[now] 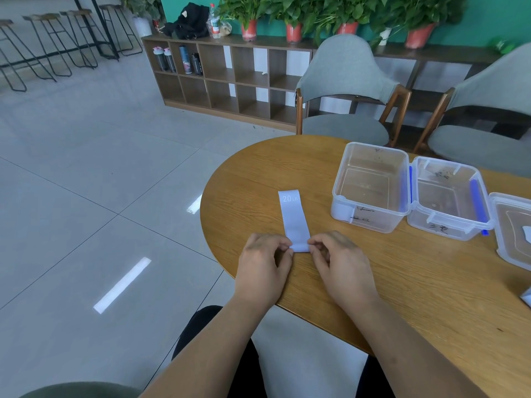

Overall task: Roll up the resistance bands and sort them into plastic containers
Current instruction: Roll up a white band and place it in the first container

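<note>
A pale lilac resistance band (293, 216) marked "20 LB" lies flat on the round wooden table (402, 282), its long side running away from me. My left hand (265, 265) pinches the band's near end from the left. My right hand (339, 261) pinches the same end from the right, where a small fold or roll has formed. Three clear plastic containers stand to the right: a large one (370, 186), a middle one with blue clips (448, 196), and a third (514, 228) cut off by the frame edge.
Two grey chairs (344, 90) stand behind the table. A wooden cubby shelf (230, 79) with potted plants lines the green wall. Another pale band end (527, 295) shows at the right edge. Tiled floor lies to the left.
</note>
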The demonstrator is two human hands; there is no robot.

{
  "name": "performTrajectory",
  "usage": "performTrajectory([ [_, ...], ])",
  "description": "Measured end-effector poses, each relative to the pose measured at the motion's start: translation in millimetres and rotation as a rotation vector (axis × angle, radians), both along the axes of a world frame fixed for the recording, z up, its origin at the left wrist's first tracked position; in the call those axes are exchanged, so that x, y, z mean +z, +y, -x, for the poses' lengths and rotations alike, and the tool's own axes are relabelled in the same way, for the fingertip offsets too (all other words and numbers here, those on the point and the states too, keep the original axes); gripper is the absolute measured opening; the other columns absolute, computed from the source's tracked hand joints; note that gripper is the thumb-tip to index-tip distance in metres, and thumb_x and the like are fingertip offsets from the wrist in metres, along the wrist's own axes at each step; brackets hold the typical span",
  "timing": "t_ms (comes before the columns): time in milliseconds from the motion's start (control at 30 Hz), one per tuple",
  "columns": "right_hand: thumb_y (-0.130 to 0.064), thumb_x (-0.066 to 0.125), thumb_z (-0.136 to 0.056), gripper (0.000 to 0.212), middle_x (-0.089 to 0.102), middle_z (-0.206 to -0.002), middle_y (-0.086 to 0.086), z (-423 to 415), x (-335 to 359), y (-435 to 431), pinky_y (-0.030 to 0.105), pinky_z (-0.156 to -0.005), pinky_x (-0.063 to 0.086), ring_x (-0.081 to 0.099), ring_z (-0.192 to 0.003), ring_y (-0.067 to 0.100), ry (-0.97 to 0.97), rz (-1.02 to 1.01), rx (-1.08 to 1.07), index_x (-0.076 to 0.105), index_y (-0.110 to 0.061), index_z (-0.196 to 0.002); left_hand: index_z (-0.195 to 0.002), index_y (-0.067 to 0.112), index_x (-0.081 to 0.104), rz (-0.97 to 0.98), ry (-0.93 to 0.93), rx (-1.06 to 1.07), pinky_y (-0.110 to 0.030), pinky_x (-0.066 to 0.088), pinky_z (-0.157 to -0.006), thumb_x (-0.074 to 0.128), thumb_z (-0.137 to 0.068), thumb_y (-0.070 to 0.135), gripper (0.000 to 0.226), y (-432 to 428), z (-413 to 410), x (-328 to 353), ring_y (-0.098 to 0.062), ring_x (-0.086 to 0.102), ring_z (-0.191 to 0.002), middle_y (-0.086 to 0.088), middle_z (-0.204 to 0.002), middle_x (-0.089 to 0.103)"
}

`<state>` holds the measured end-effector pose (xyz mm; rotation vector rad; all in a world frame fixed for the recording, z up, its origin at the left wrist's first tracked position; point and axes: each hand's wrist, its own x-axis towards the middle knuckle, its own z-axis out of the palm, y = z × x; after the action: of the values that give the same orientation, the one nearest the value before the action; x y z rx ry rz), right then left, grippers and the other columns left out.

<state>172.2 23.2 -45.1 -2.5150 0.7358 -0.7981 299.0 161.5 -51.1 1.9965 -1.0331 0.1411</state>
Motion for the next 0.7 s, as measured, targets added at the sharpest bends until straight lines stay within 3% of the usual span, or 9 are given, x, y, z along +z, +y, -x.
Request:
performTrajectory([
  [400,-0.029,0.072,-0.095,0.022,0.064,-0.098,-0.015,-0.3,-1.9,-1.7,0.033,-0.070,0.055,0.055,-0.082,0.004,0.034,0.000,0.002,0.074,-0.029,-0.117,-0.107,0.026,0.075,0.007,0.015,0.014,-0.028,0.054,-0.084,0.078,-0.092,0.022,0.016,-0.4,0.0,-0.4,-0.005,0.060,-0.101,0.021,-0.092,0.070],
  [700,-0.026,0.076,-0.089,0.017,0.064,-0.090,-0.019,2.4,2.1,0.0,0.028,-0.068,0.052,0.048,-0.073,-0.005,-0.025,-0.058,0.027,0.071,-0.033,-0.104,-0.102,0.026,0.074,0.002,-0.017,0.009,-0.033,0.055,-0.083,0.078,-0.086,0.020,0.017,-0.4,0.1,-1.4,-0.008,0.059,-0.098,0.020,-0.092,0.070],
])
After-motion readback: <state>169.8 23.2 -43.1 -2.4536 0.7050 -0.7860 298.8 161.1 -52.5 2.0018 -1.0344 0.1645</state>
